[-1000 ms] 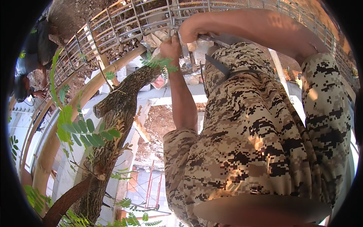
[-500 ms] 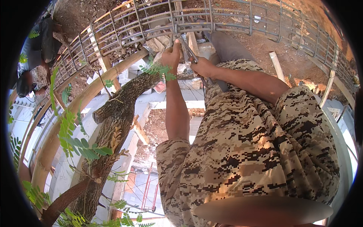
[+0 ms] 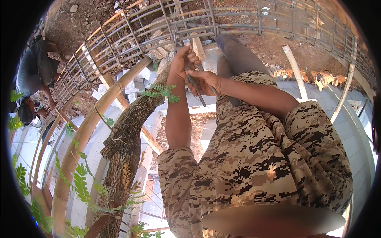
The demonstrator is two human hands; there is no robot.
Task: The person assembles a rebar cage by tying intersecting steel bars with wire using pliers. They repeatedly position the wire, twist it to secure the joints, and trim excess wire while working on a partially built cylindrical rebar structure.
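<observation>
My right hand (image 3: 207, 81) is closed around a pair of dark metal pincers (image 3: 201, 98), whose two long handles point down toward my body. Right beside it, my left hand (image 3: 181, 63) is raised with its thumb up and fingers curled; what lies in them, if anything, is hidden. The pincers' upper end is covered by the hands. Just beyond my fingertips runs a long rebar cage (image 3: 215, 29), made of lengthwise bars and square stirrups, curving across the far side of the view.
A rough tree trunk (image 3: 129, 123) with leafy twigs rises close to my left arm. Past it, a bamboo pole (image 3: 89, 113) slants up to the cage. At far left another person (image 3: 35, 75) bends by the cage. A wooden stake (image 3: 294, 71) stands to the right.
The pincers have come away from the cage and back toward me, their handles shifting down. My hands have drawn together. The view has shifted slightly, and more of the other person shows.
</observation>
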